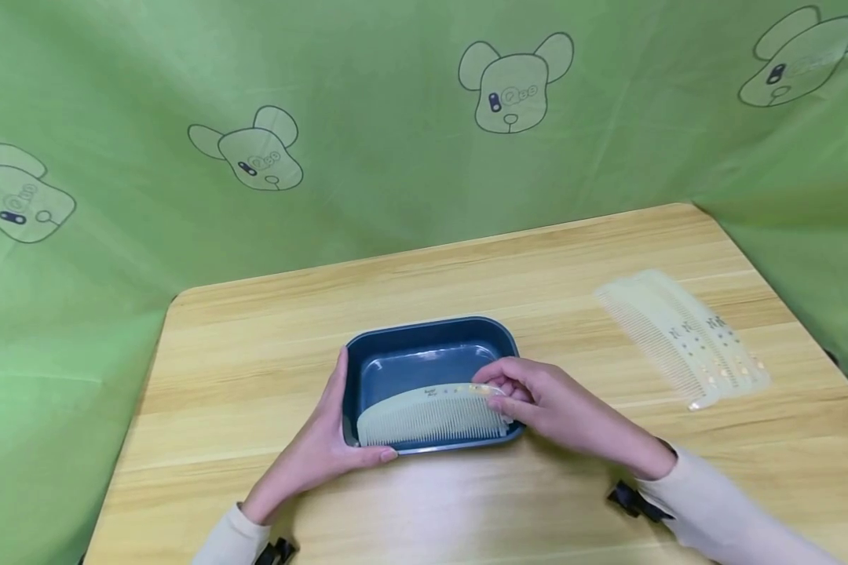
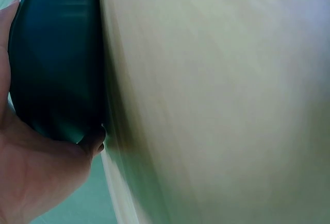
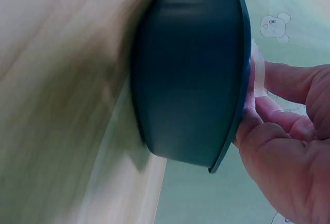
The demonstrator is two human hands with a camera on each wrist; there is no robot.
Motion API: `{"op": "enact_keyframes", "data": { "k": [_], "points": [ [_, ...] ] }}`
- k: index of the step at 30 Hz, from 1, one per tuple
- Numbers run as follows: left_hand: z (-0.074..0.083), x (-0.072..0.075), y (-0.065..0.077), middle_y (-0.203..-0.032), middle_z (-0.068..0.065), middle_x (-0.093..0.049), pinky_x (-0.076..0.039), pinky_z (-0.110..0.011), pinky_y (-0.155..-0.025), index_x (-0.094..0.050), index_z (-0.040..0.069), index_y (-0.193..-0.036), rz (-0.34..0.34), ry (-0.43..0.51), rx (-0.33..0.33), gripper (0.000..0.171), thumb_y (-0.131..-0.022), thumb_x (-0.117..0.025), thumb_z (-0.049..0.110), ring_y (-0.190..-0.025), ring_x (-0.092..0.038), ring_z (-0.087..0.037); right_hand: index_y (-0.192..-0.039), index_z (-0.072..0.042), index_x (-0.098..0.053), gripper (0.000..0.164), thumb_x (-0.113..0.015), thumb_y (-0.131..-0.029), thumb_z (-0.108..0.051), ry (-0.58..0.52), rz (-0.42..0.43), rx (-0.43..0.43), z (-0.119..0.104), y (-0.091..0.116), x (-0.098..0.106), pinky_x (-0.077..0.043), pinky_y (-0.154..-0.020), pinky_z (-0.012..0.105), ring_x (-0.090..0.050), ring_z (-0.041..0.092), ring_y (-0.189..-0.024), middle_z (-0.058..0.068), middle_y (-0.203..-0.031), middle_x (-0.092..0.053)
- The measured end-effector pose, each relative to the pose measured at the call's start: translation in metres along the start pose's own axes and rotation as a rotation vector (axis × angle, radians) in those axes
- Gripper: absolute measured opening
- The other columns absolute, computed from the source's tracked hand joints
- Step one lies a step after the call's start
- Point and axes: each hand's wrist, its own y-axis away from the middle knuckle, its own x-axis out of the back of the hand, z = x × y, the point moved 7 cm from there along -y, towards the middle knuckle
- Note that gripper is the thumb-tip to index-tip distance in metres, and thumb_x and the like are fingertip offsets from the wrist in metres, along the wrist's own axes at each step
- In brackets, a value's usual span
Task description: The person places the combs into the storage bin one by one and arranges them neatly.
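Observation:
A dark blue plastic tray (image 1: pixel 424 360) with rounded corners sits on the wooden table. My left hand (image 1: pixel 328 431) holds its left end, thumb along the front rim and fingers along the left side. In the left wrist view, that hand (image 2: pixel 41 167) wraps round the tray's corner. A pale, curved comb (image 1: pixel 424 416) with small printed flowers lies along the inside front of the tray, teeth downward. My right hand (image 1: pixel 544 400) pinches the comb's right end between thumb and fingers. The right wrist view shows the comb's edge (image 3: pixel 259 74) between those fingers, above the tray rim.
More pale combs (image 1: pixel 685 333) of the same kind lie overlapping on the right of the wooden table (image 1: pixel 268 337). A green cloth (image 1: pixel 381 157) with printed bear heads hangs behind the table and along its sides.

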Motion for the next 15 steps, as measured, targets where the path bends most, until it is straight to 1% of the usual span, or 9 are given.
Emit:
{"op": "enact_keyframes", "data": {
  "k": [9,11,15],
  "points": [
    [0.001,0.001,0.000,-0.174,0.000,0.007,-0.019,-0.067,-0.119,0.015,0.041,-0.162,0.005,-0.009,0.000,0.145,-0.067,-0.093,0.057,-0.158,-0.005,-0.028,-0.119,-0.013,-0.070,0.021,-0.072,-0.098,-0.014,0.058,0.028,0.022,-0.005,-0.002,-0.004,-0.050,-0.069,0.022,-0.054,0.008,-0.078,-0.009,-0.085,-0.058],
    [0.001,0.001,0.000,-0.174,0.000,0.007,-0.019,-0.067,-0.119,0.015,0.040,-0.162,0.005,-0.011,-0.003,0.145,-0.067,-0.093,0.056,-0.158,-0.005,-0.028,-0.119,-0.012,-0.069,0.021,-0.071,-0.098,-0.013,0.108,0.038,0.041,-0.008,-0.001,-0.006,-0.049,-0.070,0.022,-0.053,0.008,-0.080,-0.009,-0.088,-0.058],
    [0.000,0.000,-0.001,-0.174,-0.002,0.007,-0.019,-0.067,-0.119,0.016,0.040,-0.162,0.003,-0.009,-0.008,0.145,-0.068,-0.093,0.054,-0.158,-0.004,-0.029,-0.121,-0.011,-0.067,0.022,-0.069,-0.099,-0.013,0.268,0.044,0.086,-0.014,0.000,-0.013,-0.053,-0.077,0.027,-0.055,0.007,-0.088,-0.007,-0.101,-0.062]
  ]
}}
